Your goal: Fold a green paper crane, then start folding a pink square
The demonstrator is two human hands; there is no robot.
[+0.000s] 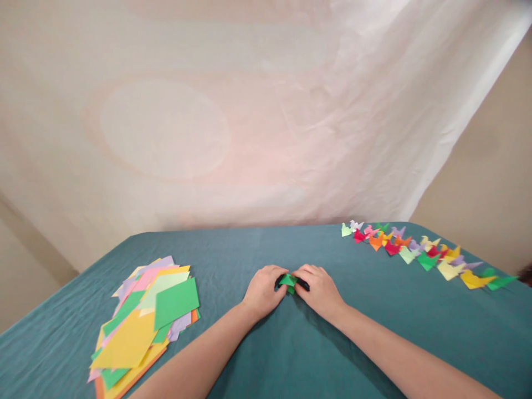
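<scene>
A small folded green paper piece point(288, 281) lies on the teal tablecloth point(291, 343) in the middle, pinched from both sides. My left hand point(262, 291) presses on its left side with fingers curled. My right hand point(318, 288) holds its right side, fingers closed over it. Both forearms reach in from the bottom edge.
A loose pile of coloured paper squares point(143, 318) lies at the left, with a green sheet point(177, 302) on top. A row of several folded paper figures point(419, 249) runs along the far right edge. A pale cloth backdrop point(249, 111) hangs behind the table.
</scene>
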